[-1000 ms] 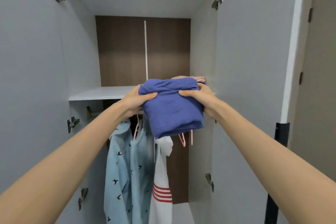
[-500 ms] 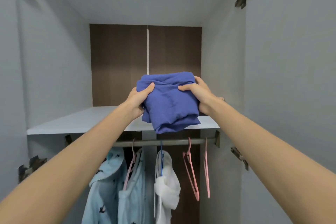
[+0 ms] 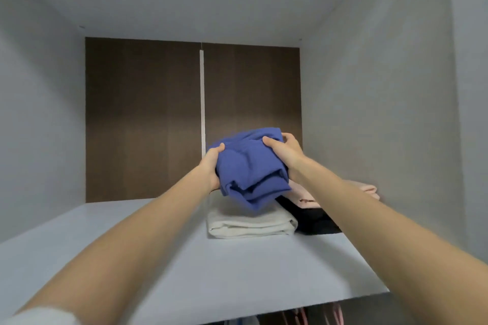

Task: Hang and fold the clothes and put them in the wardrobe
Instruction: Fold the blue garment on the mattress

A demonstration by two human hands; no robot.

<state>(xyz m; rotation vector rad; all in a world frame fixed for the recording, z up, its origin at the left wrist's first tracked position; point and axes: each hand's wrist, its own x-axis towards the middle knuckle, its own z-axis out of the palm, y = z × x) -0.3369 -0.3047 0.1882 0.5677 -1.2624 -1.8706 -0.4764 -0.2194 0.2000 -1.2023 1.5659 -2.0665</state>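
- The folded blue garment (image 3: 250,171) is held in the air over the wardrobe's upper shelf (image 3: 158,258), its lower edge just above a folded white cloth (image 3: 250,221).
- The left hand (image 3: 212,163) and right hand (image 3: 284,153) each grip one side, thumbs on top (fingers underneath mostly hidden).
- Its long side runs between the hands, so the white cloth lies straight below and lowering should suffice.
- A black garment (image 3: 311,219) lies just right.

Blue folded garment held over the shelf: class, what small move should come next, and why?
Probably lower the blue garment onto the white folded cloth. The left hand and right hand grip it over that cloth, which lies flat on the shelf beside a black folded item, so a landing spot sits right beneath.
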